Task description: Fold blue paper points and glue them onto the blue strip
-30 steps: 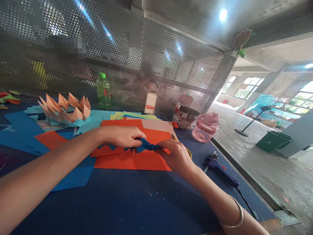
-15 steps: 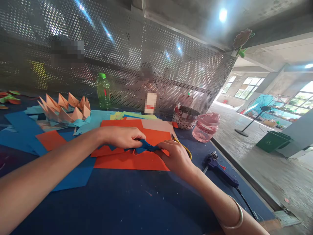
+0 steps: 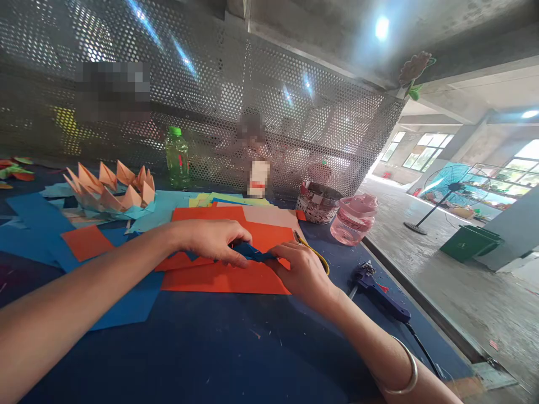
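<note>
A folded strip of blue paper (image 3: 254,253) with pointed edges is held low above the orange paper sheets (image 3: 227,282). My left hand (image 3: 217,240) curls around its left part, thumb in front and fingers behind, with the paper between them. At the strip's right end, my right hand (image 3: 300,268) pinches it between thumb and fingers. Part of the blue strip is hidden behind my left hand. Yellow-handled scissors (image 3: 322,259) lie just behind my right hand, partly covered by it.
A ring of folded peach paper points (image 3: 132,197) stands at back left among blue sheets (image 3: 126,311). A green bottle (image 3: 177,160), a patterned basket (image 3: 316,206) and a pink container (image 3: 353,221) line the back. Near the right table edge lies a corded glue gun (image 3: 383,292).
My left thumb has moved down and apart from the fingers, over the front of the blue paper. My right hand keeps its pinch in nearly the same place.
</note>
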Demonstrator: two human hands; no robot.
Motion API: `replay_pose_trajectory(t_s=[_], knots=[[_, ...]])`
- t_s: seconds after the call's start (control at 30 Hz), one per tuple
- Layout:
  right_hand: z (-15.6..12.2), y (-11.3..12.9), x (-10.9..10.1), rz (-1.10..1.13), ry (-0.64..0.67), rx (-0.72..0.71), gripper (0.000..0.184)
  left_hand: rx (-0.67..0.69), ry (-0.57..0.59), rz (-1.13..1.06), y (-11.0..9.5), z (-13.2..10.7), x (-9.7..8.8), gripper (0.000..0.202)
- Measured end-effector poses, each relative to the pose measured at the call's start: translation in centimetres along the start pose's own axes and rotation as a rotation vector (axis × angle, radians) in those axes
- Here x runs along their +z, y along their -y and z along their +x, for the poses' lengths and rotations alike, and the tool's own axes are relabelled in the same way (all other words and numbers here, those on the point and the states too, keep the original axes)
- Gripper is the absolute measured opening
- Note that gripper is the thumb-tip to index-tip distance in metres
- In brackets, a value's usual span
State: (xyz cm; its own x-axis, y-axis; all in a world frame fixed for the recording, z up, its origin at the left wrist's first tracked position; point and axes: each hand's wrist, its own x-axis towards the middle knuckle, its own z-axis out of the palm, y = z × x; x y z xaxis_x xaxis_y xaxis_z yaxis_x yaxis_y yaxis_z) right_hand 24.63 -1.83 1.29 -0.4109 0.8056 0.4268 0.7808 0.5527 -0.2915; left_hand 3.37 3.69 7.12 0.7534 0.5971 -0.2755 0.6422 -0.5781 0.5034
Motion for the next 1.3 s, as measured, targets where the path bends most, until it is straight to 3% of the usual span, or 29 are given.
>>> replay_pose_trajectory(t_s=[0.17, 0.47, 0.67, 0.87, 1.3], knots=[[0.0, 0.0, 0.0, 0.003, 0.002, -0.001, 0.007, -0.003, -0.014, -0.038, 0.0, 0.1, 0.1, 0.021], [0.0, -0.1, 0.1, 0.034, 0.005, 0.039, 0.002, 0.014, -0.115, 0.073, 0.0, 0.2, 0.5, 0.027], [0.1, 0.1, 0.4, 0.192, -0.008, 0.111, 0.03, 0.032, -0.172, 0.15, -0.9, 0.4, 1.1, 0.023], [0.1, 0.1, 0.7, 0.223, 0.064, 0.127, 0.012, 0.053, -0.188, 0.226, -1.9, 0.7, 1.8, 0.021], [-0.1, 0.1, 0.7, 0.141, 0.046, 0.128, 0.01, 0.03, -0.24, 0.282, -2.2, 0.9, 2.4, 0.02]])
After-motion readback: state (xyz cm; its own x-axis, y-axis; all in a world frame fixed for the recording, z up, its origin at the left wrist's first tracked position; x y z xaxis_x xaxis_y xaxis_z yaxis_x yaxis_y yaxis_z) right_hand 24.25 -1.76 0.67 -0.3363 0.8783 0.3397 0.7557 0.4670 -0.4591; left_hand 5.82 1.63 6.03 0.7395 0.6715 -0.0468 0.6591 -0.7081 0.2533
